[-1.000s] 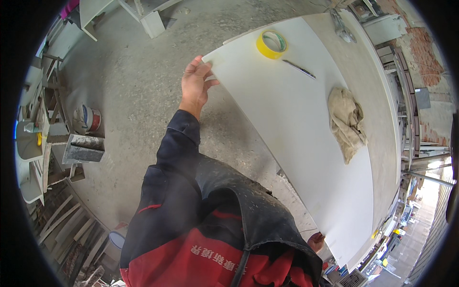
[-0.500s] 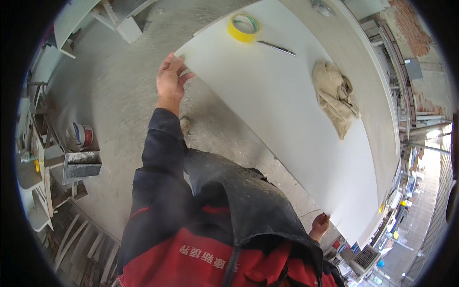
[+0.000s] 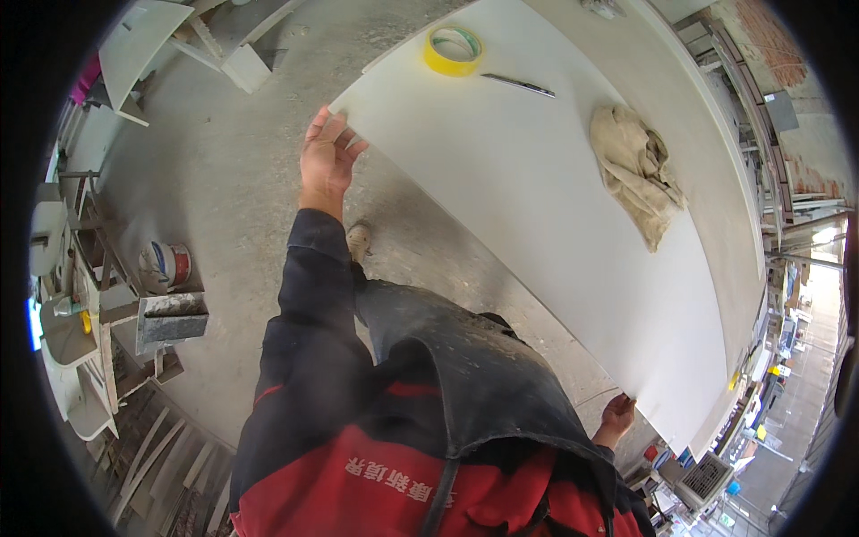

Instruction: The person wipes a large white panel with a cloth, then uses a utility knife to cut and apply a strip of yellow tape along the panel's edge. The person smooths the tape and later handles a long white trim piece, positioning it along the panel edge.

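A large white board (image 3: 537, 215) with a straight near edge and a curved far edge lies in front of me. At its left corner my left hand (image 3: 329, 163) grips the edge, fingers bent against the board and partly spread. My right hand (image 3: 616, 419) is closed on the same edge near the board's right end, its fingers partly hidden. On the board's far left part rest a roll of yellow tape (image 3: 454, 51) and a slim dark knife or pen-like tool (image 3: 519, 85). A crumpled beige cloth (image 3: 633, 166) lies toward the far right side.
The board lies on a wider pale surface (image 3: 707, 179). At left on the concrete floor stand a white-and-red bucket (image 3: 165, 266) and a grey box-like piece (image 3: 172, 324). Curved strips (image 3: 174, 461) fill the lower left. Cluttered shelving and a grey vented unit (image 3: 705, 481) stand at right.
The view has shifted a little, so most of the scene sits farther right. Both hands keep their places on the board's edge; the tape, tool and cloth stay put on it.
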